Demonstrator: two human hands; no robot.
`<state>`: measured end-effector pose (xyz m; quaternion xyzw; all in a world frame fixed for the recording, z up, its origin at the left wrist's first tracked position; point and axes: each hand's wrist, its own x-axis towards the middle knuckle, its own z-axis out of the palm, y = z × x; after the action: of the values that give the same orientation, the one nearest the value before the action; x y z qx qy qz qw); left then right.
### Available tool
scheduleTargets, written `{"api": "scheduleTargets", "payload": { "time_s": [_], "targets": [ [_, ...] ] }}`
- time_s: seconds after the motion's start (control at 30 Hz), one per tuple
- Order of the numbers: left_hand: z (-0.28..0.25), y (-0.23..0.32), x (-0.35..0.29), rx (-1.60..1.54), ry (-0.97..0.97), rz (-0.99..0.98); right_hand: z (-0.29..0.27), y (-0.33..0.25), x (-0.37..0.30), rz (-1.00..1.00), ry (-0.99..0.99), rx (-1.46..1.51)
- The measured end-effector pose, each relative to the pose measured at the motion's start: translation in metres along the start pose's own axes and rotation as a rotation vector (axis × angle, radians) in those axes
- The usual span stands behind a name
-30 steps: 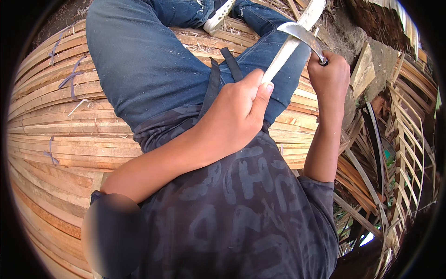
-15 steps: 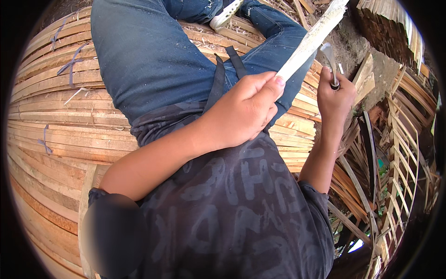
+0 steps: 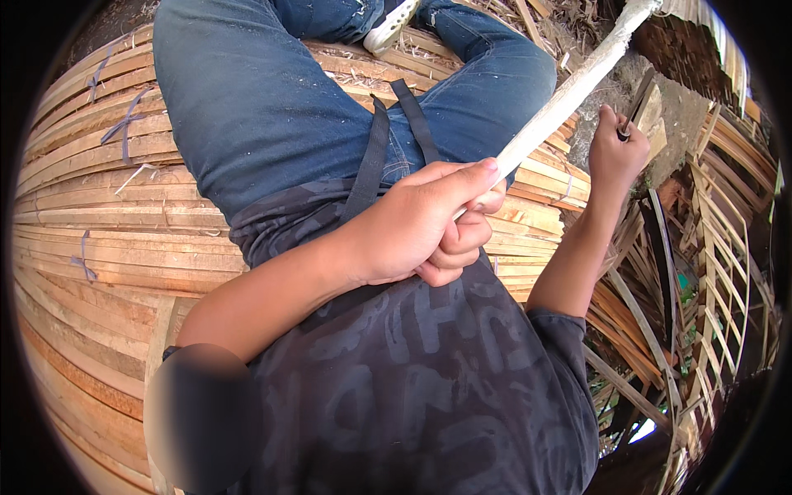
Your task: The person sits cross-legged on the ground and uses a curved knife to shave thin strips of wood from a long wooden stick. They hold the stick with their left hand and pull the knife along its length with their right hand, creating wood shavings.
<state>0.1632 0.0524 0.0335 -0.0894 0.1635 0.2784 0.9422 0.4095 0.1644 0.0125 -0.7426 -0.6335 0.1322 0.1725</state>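
Note:
A pale, whittled wooden stick (image 3: 569, 99) slants up and to the right from my left hand (image 3: 429, 223). My left fist is closed round its lower end, in front of my waist, with the thumb lying along the wood. The stick's rough, fibrous far end reaches the top edge of the view. Out to the right, my right hand (image 3: 619, 161) grips the dark handle of a knife (image 3: 638, 103). Its narrow blade points up and away, apart from the stick. Most of the handle is hidden in the fist.
I sit on bundled wooden slats (image 3: 124, 247), some tied with purple string (image 3: 124, 124). Shavings lie round my shoe (image 3: 392, 26). A dark, split log (image 3: 681, 54) stands at the far right. Dry palm fronds (image 3: 709, 280) and loose strips crowd the right side.
The stick has shifted up and to the right, and my left hand has turned. My right hand has moved away to the right, and the knife blade now tilts right.

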Motion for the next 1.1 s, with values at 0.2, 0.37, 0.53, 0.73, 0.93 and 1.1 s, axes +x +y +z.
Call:
{"api": "scheduleTargets", "payload": {
  "time_s": [0.2, 0.37, 0.53, 0.73, 0.93, 1.1],
  "targets": [
    [-0.003, 0.001, 0.001, 0.05, 0.085, -0.013, 0.018, -0.033, -0.039, -0.197, -0.23, -0.165],
    [0.002, 0.001, 0.003, 0.164, 0.143, 0.013, 0.03, -0.01, 0.002, -0.129, -0.087, -0.305],
    [0.002, -0.004, 0.0, 0.014, 0.055, -0.043, 0.012, 0.05, 0.05, 0.142, 0.038, -0.153],
    [-0.017, 0.006, 0.009, -0.152, 0.019, 0.029, 0.023, -0.02, -0.034, -0.192, -0.231, -0.085],
    [-0.013, 0.01, 0.004, 0.097, 0.093, -0.039, 0.025, -0.031, -0.045, -0.232, -0.284, -0.238],
    [-0.009, 0.009, 0.007, 0.086, 0.132, 0.063, 0.034, -0.033, -0.029, -0.264, -0.179, -0.302]
  ]
}}
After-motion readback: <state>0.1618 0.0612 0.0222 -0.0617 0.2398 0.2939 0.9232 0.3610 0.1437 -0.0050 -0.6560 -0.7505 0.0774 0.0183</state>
